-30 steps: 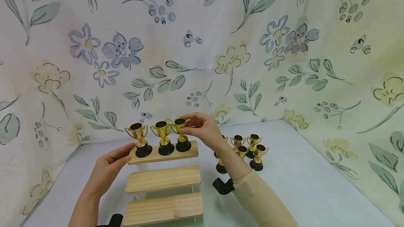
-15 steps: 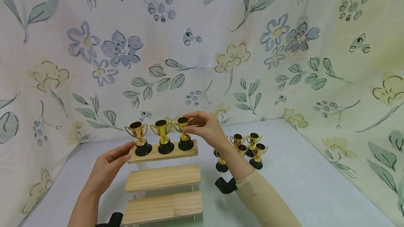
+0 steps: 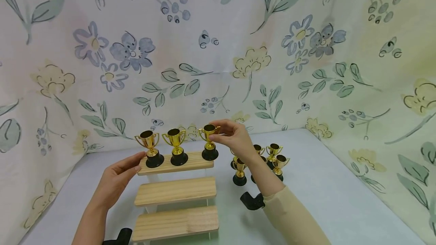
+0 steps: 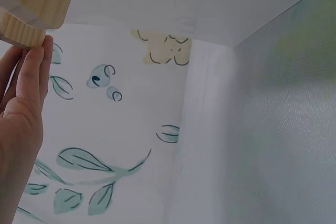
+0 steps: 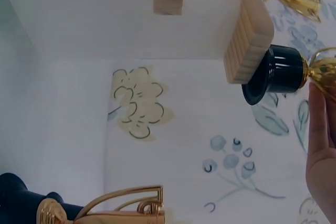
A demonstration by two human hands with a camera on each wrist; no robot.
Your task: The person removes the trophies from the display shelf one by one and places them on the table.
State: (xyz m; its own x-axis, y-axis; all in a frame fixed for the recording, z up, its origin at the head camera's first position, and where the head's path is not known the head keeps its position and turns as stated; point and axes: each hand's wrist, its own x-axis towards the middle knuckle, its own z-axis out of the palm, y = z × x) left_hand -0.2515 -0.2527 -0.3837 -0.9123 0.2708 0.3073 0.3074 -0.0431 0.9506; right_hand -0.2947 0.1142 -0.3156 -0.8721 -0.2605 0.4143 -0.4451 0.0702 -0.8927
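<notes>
My right hand (image 3: 235,139) pinches the cup of a small gold trophy (image 3: 209,135) with a black base, upright at the right end of the top wooden shelf (image 3: 192,165). In the right wrist view, that trophy's black base (image 5: 283,69) juts past the board's end. My left hand (image 3: 116,180) grips the shelf's left end between thumb and fingers; in the left wrist view the fingertips (image 4: 35,53) touch the wood (image 4: 23,30). A middle trophy (image 3: 175,139) and a left trophy (image 3: 149,141) stand on the same shelf, the left one close to my left fingertips.
Below the top shelf are a middle wooden step (image 3: 177,191) and a lower step (image 3: 177,222) of the same stand. Several more gold trophies (image 3: 240,167) stand on the white table (image 3: 327,184) to the right, partly behind my right forearm. A floral cloth (image 3: 218,59) hangs behind.
The right hand has shifted right along the top shelf with its trophy, widening the gap to the middle trophy. The left hand and the other trophies stay put.
</notes>
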